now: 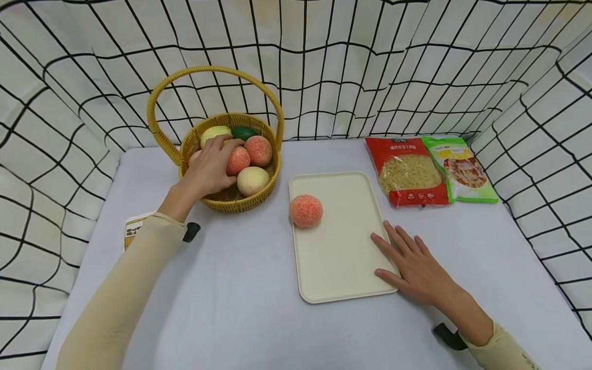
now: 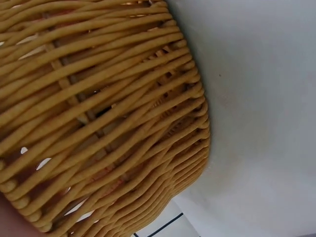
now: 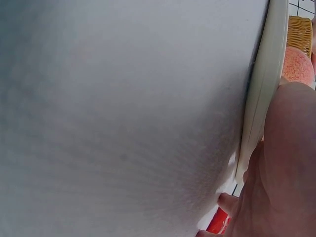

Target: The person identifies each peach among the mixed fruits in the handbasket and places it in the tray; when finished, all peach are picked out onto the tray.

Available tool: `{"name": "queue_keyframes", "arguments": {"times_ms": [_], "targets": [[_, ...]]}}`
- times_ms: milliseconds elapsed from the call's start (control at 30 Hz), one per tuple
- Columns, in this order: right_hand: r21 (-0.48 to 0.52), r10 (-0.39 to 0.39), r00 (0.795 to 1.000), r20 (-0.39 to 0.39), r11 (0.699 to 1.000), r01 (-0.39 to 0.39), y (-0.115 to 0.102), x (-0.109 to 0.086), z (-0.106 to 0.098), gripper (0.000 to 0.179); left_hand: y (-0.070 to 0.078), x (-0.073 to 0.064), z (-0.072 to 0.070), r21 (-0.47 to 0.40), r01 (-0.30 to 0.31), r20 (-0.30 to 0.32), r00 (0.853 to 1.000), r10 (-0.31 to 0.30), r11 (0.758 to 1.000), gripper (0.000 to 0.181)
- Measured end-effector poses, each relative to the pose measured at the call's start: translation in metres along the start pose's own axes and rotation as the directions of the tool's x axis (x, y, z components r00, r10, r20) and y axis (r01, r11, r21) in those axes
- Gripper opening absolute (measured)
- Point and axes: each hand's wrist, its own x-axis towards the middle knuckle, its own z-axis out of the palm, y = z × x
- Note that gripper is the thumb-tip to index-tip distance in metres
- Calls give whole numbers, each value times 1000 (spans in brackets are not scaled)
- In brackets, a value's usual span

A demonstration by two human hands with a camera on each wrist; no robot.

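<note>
My left hand (image 1: 208,167) reaches into a yellow woven basket (image 1: 231,206), its thumb and fingers curved around a pinkish-red peach (image 1: 238,160). Beside that peach lie another peach (image 1: 258,150), a pale round fruit (image 1: 252,181), a yellowish fruit (image 1: 215,134) and a dark green one (image 1: 243,132). In the left wrist view, the basket's woven side (image 2: 98,108) hides the fingers. My right hand (image 1: 413,267) rests with spread fingers on the right edge of a cream tray (image 1: 342,257). One peach (image 1: 306,210) sits at the tray's left edge.
Behind the tray to the right lie a red pasta bag (image 1: 411,172) and a green-edged food packet (image 1: 464,172). A printed card (image 1: 133,231) lies partly under the left forearm. The basket's tall handle (image 1: 215,69) arches above it. Black-gridded white cloth (image 1: 333,67) surrounds the table.
</note>
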Motion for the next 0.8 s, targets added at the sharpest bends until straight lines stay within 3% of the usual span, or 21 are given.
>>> {"name": "queue_keyframes", "arguments": {"times_ms": [800], "targets": [[5,8,1000,5,1000,-8,-1,-1,-1,81,-5,7,7,-34,-48,6,999,48,998,79]]}}
